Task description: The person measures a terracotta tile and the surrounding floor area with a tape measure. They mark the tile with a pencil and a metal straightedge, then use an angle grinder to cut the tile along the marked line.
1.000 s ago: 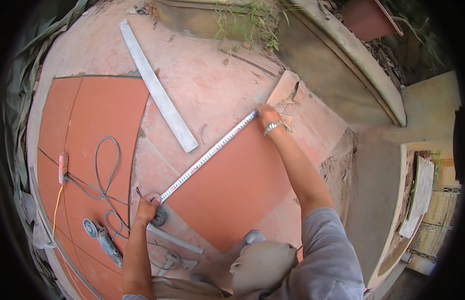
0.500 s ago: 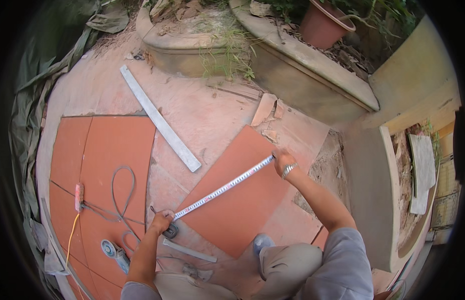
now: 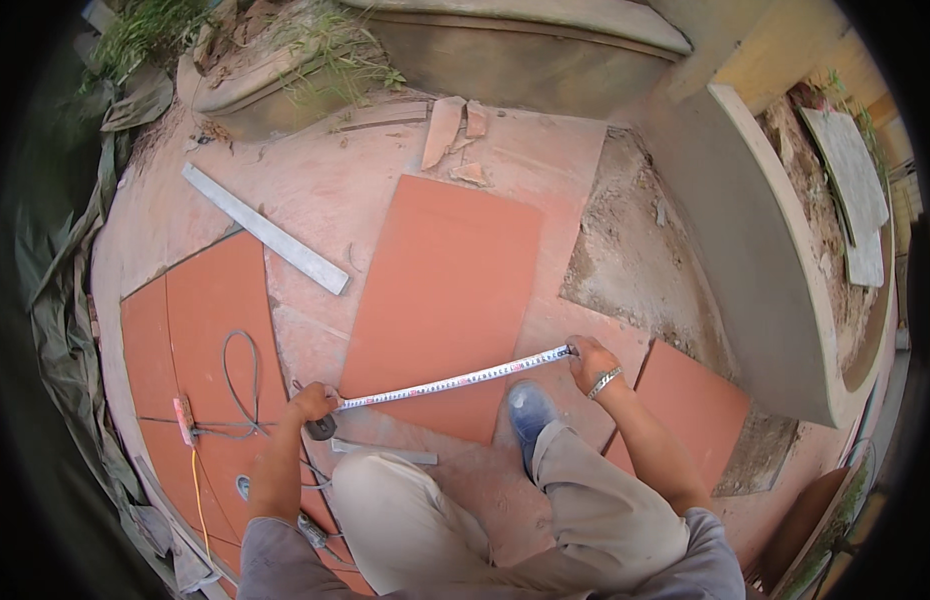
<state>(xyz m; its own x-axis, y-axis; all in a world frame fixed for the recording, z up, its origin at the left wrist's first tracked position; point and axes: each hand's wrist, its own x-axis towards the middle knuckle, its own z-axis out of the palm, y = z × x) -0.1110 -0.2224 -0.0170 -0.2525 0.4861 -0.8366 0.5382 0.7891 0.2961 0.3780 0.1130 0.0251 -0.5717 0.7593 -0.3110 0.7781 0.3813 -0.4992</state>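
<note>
A tape measure (image 3: 455, 381) is pulled out between my two hands, its white blade slanting up to the right. My left hand (image 3: 313, 401) is closed around the case end, with the dark case (image 3: 322, 427) showing below the fingers; something thin and dark pokes out by the thumb. At the blade's other end, my right hand (image 3: 591, 364) pinches the tip. The blade passes above the near part of a large loose reddish tile (image 3: 445, 280), and its right end extends beyond the tile's edge over the dusty floor.
Left lie laid red tiles (image 3: 225, 300), a power strip (image 3: 184, 420) with cables, and a partly hidden angle grinder (image 3: 310, 530). A grey bar (image 3: 270, 230) and a shorter strip (image 3: 390, 453) lie on the floor. Broken tile pieces (image 3: 445, 130) lie beyond; a low curved wall (image 3: 755, 230) stands right.
My right hand has come nearer and lower, swinging the blade from the tile's far right side toward its near edge. The view has turned right; both hands keep hold of the tape.
</note>
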